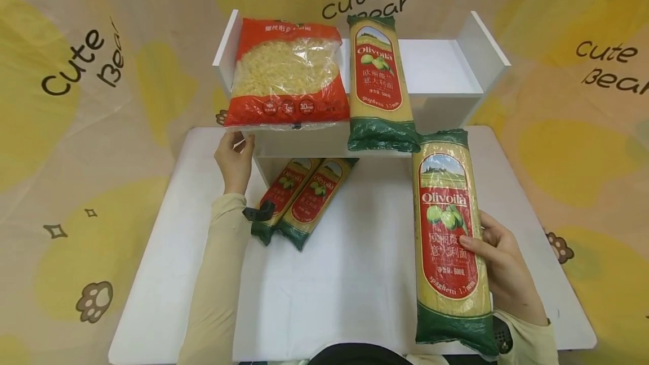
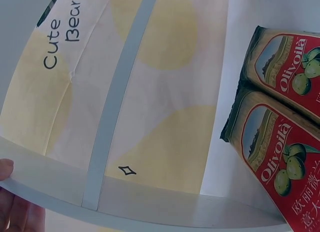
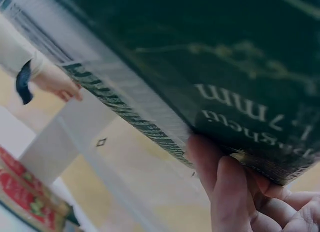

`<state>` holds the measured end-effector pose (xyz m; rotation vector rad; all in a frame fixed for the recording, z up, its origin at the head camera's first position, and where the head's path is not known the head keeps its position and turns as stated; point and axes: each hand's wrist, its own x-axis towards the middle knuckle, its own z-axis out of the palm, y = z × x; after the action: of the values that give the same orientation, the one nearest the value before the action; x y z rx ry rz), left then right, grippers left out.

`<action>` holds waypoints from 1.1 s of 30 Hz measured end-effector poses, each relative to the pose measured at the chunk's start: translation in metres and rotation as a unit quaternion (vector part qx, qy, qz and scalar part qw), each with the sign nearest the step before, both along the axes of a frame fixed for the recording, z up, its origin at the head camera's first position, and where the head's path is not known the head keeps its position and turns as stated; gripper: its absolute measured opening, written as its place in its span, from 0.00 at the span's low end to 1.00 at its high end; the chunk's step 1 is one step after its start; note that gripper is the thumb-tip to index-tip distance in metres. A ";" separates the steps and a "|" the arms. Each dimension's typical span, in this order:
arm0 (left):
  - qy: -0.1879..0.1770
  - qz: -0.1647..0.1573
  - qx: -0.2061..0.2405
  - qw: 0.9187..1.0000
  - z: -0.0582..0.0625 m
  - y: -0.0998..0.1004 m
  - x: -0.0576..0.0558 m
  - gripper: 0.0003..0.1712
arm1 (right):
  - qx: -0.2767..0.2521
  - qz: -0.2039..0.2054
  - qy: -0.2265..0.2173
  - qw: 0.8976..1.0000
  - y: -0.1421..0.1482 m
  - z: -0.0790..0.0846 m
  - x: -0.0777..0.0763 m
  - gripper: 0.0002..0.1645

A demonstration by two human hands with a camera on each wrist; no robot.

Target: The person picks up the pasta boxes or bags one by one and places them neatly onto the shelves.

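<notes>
My right hand point(image 1: 507, 266) grips a pack of spaghetti point(image 1: 448, 230) from its right side, thumb across the red label. The pack is upright in front of the shelf's right part; in the right wrist view its dark green end fills much of the picture. With thumb and fingers, my left hand point(image 1: 235, 162) pinches the left side panel of the white shelf point(image 2: 190, 209), below a red bag of spiral pasta point(image 1: 289, 72). Next to that bag, another spaghetti pack point(image 1: 380, 83) leans on the upper tier. Two further spaghetti packs point(image 1: 304, 201) lie slanted side by side beneath the shelf.
The shelf's upper tier has raised side panels point(image 1: 484, 52) at both ends. It stands on a white table point(image 1: 345, 297) with rounded corners. Behind and around hangs a yellow patterned cloth point(image 1: 127, 185). A dark rounded object point(image 1: 360, 354) shows at the bottom edge.
</notes>
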<state>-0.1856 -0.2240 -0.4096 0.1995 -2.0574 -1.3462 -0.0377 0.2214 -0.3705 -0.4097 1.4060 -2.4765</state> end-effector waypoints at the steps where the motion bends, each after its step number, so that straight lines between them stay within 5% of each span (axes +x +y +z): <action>1: 0.000 0.000 0.000 1.000 0.000 0.000 0.000 0.14 | -0.008 -0.007 0.001 1.000 0.000 0.001 -0.001 0.27; 14: 0.014 -0.007 0.012 1.000 -0.003 0.001 -0.001 0.12 | -0.025 -0.082 0.039 0.996 -0.001 0.023 -0.014 0.21; 21: 0.009 -0.002 0.009 1.000 -0.001 0.000 -0.002 0.14 | -0.028 -0.079 0.038 0.996 -0.005 0.041 -0.031 0.24; 26: 0.011 -0.006 0.008 1.000 0.000 -0.001 -0.001 0.15 | 0.005 -0.100 0.048 0.994 -0.009 0.058 -0.051 0.25; 33: 0.014 -0.010 0.012 1.000 -0.001 0.000 0.000 0.13 | 0.070 -0.131 0.032 0.988 -0.019 0.082 -0.074 0.13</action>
<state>-0.1853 -0.2242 -0.4105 0.1685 -2.0260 -1.3783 -0.1121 0.2023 -0.2880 -0.2942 1.7477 -2.5623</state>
